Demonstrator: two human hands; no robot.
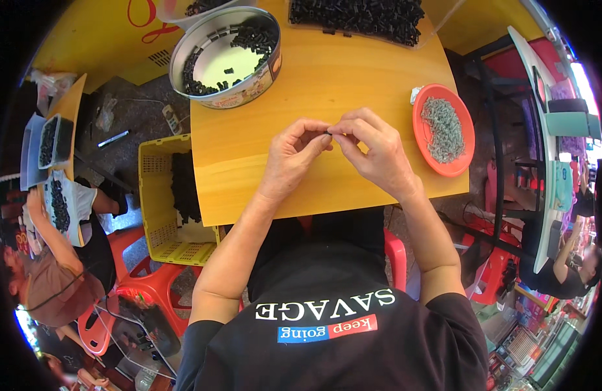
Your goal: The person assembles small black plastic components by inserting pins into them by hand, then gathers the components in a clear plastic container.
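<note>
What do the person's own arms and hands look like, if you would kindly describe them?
The left arm and right arm are bare below short dark sleeves. The left hand and right hand are ungloved, and no ring, bracelet or watch shows on either.

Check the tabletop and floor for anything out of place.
The red plate seems to overhang the right edge of the table, a precarious spot; a pen-like object lies on the floor to the left, as if dropped.

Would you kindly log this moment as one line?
left hand and right hand: pinching small dark part | tin: black pieces | red plate: grey pieces
</note>
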